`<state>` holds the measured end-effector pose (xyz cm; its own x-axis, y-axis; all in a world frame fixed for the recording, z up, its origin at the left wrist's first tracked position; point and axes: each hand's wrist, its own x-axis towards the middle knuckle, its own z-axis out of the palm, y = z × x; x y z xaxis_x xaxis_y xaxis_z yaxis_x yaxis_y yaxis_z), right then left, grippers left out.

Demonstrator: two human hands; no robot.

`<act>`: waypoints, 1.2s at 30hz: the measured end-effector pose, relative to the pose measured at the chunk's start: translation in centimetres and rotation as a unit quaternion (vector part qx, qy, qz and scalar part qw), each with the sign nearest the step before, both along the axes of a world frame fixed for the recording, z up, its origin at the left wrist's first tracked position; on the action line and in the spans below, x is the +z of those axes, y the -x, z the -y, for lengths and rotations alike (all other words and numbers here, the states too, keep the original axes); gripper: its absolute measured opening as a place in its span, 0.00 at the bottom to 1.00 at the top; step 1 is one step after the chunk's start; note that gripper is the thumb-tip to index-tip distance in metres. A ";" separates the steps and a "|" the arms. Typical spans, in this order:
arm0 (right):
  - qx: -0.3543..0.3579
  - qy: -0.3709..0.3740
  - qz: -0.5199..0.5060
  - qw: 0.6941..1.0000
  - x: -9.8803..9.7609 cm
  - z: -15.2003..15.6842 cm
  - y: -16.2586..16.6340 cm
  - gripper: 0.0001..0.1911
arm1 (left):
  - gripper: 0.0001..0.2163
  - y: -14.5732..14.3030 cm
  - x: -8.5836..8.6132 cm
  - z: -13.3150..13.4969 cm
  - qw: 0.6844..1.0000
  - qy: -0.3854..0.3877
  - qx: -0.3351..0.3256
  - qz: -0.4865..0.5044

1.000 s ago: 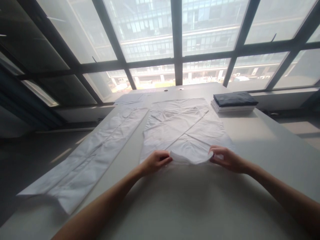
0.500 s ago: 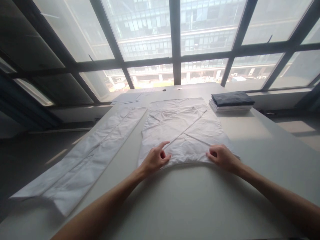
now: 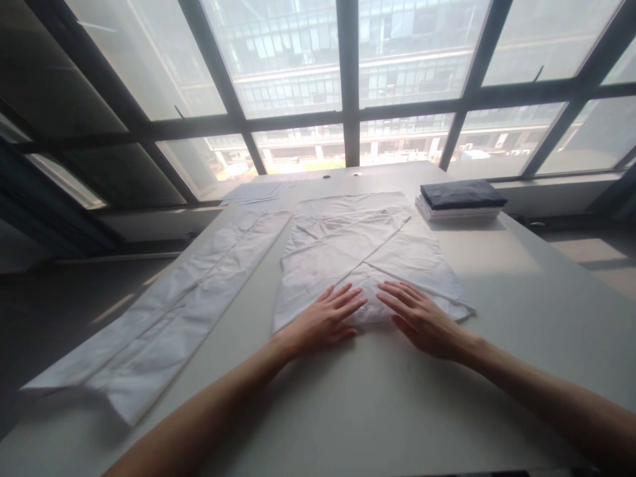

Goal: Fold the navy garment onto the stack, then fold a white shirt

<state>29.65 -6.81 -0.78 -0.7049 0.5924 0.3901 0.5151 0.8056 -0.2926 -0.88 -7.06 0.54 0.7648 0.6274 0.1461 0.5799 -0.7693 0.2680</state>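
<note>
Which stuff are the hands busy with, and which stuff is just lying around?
Busy with: white garment, pressed flat by left hand and right hand.

Lying around: long white cloth, folded stack, both on the table.

1. Looks like an upper-floor office or garment workroom.
2. Wall of tall dark-framed windows [image 3: 348, 86] facing another office block.
3. Long plain white worktop [image 3: 497, 278] with cable holes at the far edge.
4. Folded garments stacked [image 3: 460, 201] far right; white cloth [image 3: 358, 245] spread flat.

Both hands [image 3: 372, 318] on shirt [image 3: 362, 255], bag [image 3: 173, 308] left, stack [image 3: 460, 201] behind right
</note>
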 end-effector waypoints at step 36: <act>0.038 0.114 0.050 0.992 0.6 1.2 1.2 0.36 | 0.41 0.4 -0.5 0.3 0.990 -0.010 0.040 -0.132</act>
<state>28.46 -8.03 -0.18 -0.7789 0.6014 0.1781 0.4917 0.7618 -0.4218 -1.30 -7.35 -0.01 0.7265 0.6860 -0.0395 0.6866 -0.7223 0.0829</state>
